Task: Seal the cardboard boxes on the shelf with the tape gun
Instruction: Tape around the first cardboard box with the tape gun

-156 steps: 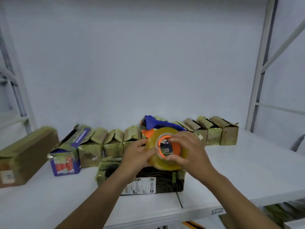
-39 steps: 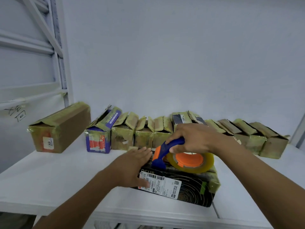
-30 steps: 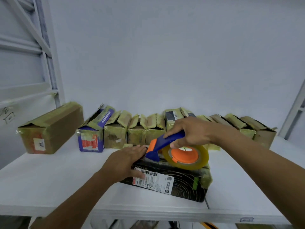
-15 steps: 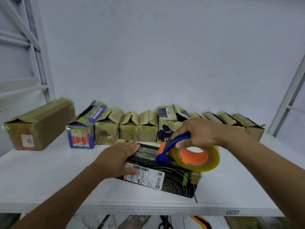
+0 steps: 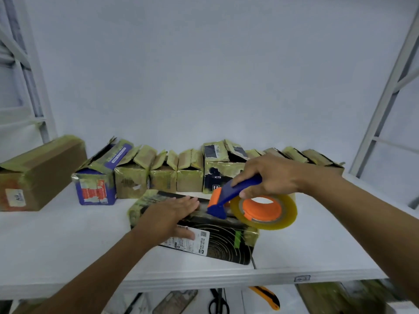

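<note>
A flat black box with a white label and taped ends lies near the front of the white shelf. My left hand presses flat on its left part, fingers straight. My right hand grips the blue handle of the tape gun, whose blue and orange head touches the top of the black box. The yellowish tape roll on its orange hub hangs over the box's right end.
A row of several small taped cardboard boxes stands along the back, with a blue box and a large brown box at the left. Scissors and a yellow cutter lie on the lower level. Shelf uprights flank both sides.
The tape gun has travelled rightward along the top of the black box, the roll now past its right end. My left hand stays flat on the box. The view has shifted.
</note>
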